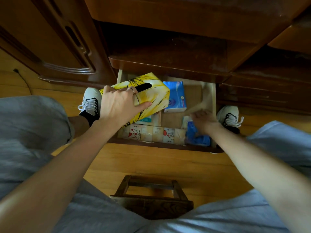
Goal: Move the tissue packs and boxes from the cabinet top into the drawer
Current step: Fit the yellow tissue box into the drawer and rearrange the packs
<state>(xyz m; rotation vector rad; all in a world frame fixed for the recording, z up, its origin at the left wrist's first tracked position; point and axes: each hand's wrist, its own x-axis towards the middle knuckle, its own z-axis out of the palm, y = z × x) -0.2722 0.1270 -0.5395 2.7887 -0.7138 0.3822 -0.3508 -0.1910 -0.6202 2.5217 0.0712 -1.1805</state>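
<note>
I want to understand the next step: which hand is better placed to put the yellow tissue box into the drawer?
Left. The left hand already grips the yellow tissue box above the drawer; the right hand is blurred, apparently empty, near blue packs.

The person is wearing loose grey shorts [33, 132], black socks [89, 116] and white trainers [91, 100] with white laces and dark side marks. Both forearms are showing bare, without sleeves. A thin ring [131, 89] is sitting on the left hand [121, 105].
</note>
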